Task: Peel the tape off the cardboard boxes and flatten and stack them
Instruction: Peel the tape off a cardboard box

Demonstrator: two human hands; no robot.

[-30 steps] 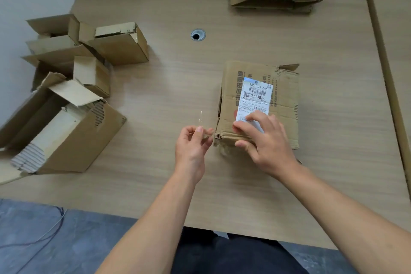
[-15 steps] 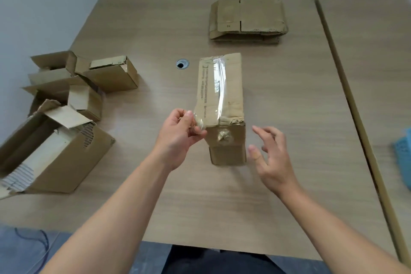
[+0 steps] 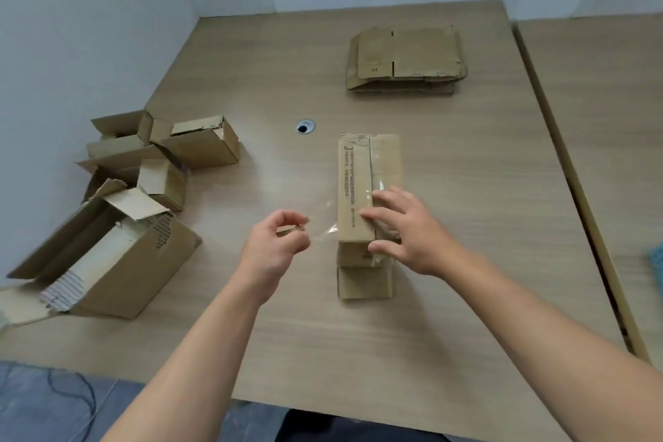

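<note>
Right hand now flat on box, left hand pinching tape beside it

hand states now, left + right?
Left hand: pinches the tape stretched from the box.
Right hand: open, fingers pressing flat on the box.

I see brown cardboard box w/ black print strip down one side; tape clear, glossy. Worktop pale wood grain. Flat stack same brown. Big open box: white-striped torn edge.
</note>
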